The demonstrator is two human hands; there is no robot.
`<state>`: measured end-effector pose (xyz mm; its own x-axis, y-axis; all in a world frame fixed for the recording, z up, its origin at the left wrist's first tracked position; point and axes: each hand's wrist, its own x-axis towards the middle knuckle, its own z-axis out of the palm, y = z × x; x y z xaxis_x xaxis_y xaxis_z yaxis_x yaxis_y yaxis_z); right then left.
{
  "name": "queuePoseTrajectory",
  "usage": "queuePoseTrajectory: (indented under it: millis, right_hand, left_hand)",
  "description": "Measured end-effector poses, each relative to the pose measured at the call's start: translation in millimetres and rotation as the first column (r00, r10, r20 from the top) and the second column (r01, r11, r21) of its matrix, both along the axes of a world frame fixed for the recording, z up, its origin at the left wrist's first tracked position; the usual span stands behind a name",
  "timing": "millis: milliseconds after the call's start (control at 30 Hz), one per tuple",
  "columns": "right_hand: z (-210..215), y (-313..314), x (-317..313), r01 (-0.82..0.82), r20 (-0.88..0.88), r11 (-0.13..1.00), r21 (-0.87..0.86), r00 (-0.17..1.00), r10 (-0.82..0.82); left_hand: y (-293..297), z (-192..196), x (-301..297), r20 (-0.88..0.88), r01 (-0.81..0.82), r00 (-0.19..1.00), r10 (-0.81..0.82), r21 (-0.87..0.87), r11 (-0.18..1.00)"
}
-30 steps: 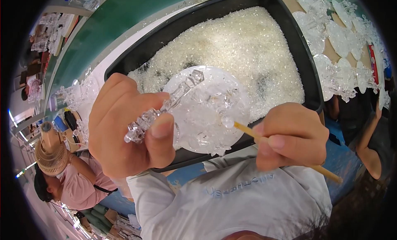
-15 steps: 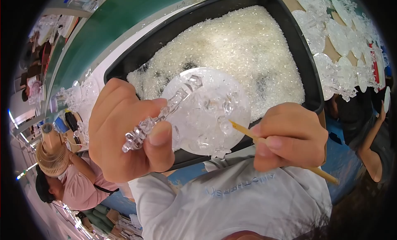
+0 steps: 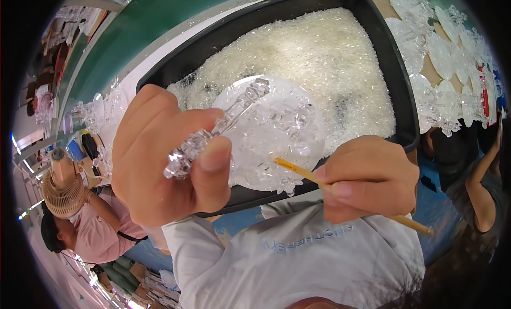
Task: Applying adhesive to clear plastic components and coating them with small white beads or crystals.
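Observation:
My left hand (image 3: 151, 160) is closed, thumb and fingers pinching the faceted stem (image 3: 237, 109) of a clear ornament. Behind the stem lies a round, frosted disc (image 3: 306, 99) with clear raised shapes on its face; the stem seems joined to it, though my fingers hide part of the join. A thin yellow-handled brush (image 3: 298, 170) is pinched in my right hand (image 3: 370, 178). Its narrow tip lies over the lower part of the disc, and its far end sticks out below my palm. Whether the tip touches the surface I cannot tell.
Under the ornament is a black tray (image 3: 396, 69) heaped with glittering clear flakes (image 3: 303, 48). Many clear ornaments with discs (image 3: 442, 53) crowd the right side. At left, a person in pink (image 3: 106, 229) sits by a beige fan (image 3: 65, 184); another person's arm (image 3: 476, 194) shows at right.
The brush tip has moved left and slightly down across the disc. My left hand has turned the ornament a little, raising the disc slightly in view.

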<state>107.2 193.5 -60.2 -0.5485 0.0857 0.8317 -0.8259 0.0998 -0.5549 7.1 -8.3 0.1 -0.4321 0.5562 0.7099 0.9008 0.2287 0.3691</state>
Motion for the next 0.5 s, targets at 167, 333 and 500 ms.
queuePoseTrajectory:
  millis: [167,333,500]
  right_hand:
    - [0.0,5.3,-0.6,-0.041,-0.001,0.999,-0.007,0.999,0.041]
    - [-0.9,5.4,0.7,-0.028,-0.001,1.0,0.002,1.0,0.028]
    - [-4.8,-1.4,-1.5,-0.092,0.036,0.995,-0.048,0.995,0.094]
  left_hand:
    - [-1.2,-3.8,-3.6,-0.019,0.035,0.999,-0.034,0.016,0.999]
    - [0.8,-2.4,-3.0,-0.055,0.046,0.997,-0.047,-0.019,0.999]
    - [1.5,0.7,-4.4,-0.05,0.065,0.996,-0.069,-0.081,0.995]
